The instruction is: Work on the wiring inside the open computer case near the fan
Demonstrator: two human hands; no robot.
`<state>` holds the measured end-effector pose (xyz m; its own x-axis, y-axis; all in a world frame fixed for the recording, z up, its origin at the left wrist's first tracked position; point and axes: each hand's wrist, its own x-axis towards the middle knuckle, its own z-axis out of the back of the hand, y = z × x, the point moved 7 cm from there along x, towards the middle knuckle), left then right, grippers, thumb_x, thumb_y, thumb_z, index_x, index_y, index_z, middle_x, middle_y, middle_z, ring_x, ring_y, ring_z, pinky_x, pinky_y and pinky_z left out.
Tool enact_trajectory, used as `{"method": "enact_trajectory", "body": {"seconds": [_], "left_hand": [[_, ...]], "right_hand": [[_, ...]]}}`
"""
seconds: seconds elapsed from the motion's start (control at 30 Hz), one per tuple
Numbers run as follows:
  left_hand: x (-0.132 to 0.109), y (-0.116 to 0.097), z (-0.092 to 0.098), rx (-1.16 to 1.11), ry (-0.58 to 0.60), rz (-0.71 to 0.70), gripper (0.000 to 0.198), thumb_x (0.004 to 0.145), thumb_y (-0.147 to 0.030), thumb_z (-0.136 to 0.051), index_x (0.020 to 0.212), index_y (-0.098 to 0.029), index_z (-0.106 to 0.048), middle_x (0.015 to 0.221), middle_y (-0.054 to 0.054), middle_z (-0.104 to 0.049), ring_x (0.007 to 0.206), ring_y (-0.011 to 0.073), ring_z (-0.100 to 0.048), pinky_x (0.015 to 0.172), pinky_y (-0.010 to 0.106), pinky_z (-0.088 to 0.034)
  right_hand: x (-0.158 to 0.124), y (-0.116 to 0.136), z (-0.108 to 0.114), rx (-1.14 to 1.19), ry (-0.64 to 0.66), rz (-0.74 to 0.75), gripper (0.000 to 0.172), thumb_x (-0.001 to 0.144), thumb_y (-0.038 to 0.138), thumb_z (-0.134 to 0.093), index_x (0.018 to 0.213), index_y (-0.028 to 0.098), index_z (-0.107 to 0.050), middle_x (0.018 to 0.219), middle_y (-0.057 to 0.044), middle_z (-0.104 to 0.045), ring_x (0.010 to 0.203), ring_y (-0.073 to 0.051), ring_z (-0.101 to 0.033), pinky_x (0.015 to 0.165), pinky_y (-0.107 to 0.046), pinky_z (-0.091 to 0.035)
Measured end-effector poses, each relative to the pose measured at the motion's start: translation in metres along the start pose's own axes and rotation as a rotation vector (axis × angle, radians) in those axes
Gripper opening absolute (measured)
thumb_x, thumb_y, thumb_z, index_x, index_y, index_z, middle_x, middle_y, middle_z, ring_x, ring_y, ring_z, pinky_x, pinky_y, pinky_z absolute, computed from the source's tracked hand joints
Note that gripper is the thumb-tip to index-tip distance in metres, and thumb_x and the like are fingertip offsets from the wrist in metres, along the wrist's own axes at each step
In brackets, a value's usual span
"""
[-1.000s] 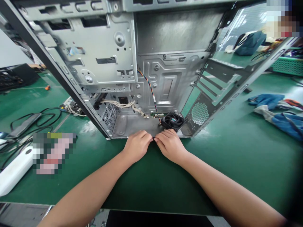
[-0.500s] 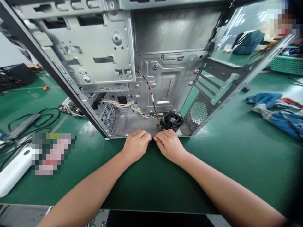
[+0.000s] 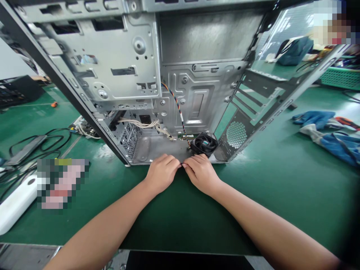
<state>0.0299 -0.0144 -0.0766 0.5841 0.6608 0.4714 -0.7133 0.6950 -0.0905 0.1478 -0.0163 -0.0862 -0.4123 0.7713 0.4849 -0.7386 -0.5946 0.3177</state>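
Observation:
A metal computer case (image 3: 194,86) stands with its open side toward me. My left hand (image 3: 163,172) and my right hand (image 3: 201,173) meet fingertip to fingertip at its lower front edge. Both are closed in a pinch on a small dark thing between them, too small to name. Just behind my right hand, a black cooling fan (image 3: 205,143) rests on the case floor. A braided multicoloured cable (image 3: 180,108) hangs down to the fan from behind a metal bay. White wires (image 3: 140,122) and a narrow green circuit board (image 3: 185,136) lie farther inside.
The green tabletop (image 3: 180,221) spreads around the case. To the left lie black cables (image 3: 57,142) and a white long object (image 3: 18,204). Blue cloth (image 3: 334,144) and a green basket (image 3: 341,73) are at the right.

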Motion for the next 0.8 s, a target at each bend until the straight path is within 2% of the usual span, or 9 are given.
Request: {"method": "enact_trajectory", "body": {"seconds": [0.5, 0.8], "left_hand": [[-0.001, 0.001, -0.0034, 0.007, 0.031, 0.017, 0.028, 0.098, -0.028, -0.042, 0.077, -0.019, -0.057, 0.074, 0.002, -0.059, 0.072, 0.0165, -0.05, 0.067, 0.029, -0.041], [-0.0005, -0.0009, 0.0027, -0.009, -0.053, 0.002, 0.025, 0.098, -0.026, -0.042, 0.083, -0.019, -0.061, 0.084, 0.004, -0.06, 0.077, 0.0155, -0.055, 0.07, 0.028, -0.045]], "right_hand": [[-0.0002, 0.0004, 0.0, -0.017, -0.003, 0.023, 0.025, 0.097, 0.022, -0.04, 0.082, 0.017, -0.06, 0.072, -0.004, -0.062, 0.071, -0.017, -0.052, 0.072, -0.032, -0.03], [0.001, 0.0005, 0.0012, 0.012, 0.002, 0.018, 0.026, 0.096, 0.022, -0.04, 0.079, 0.018, -0.059, 0.071, -0.003, -0.062, 0.07, -0.016, -0.052, 0.073, -0.031, -0.029]]}}
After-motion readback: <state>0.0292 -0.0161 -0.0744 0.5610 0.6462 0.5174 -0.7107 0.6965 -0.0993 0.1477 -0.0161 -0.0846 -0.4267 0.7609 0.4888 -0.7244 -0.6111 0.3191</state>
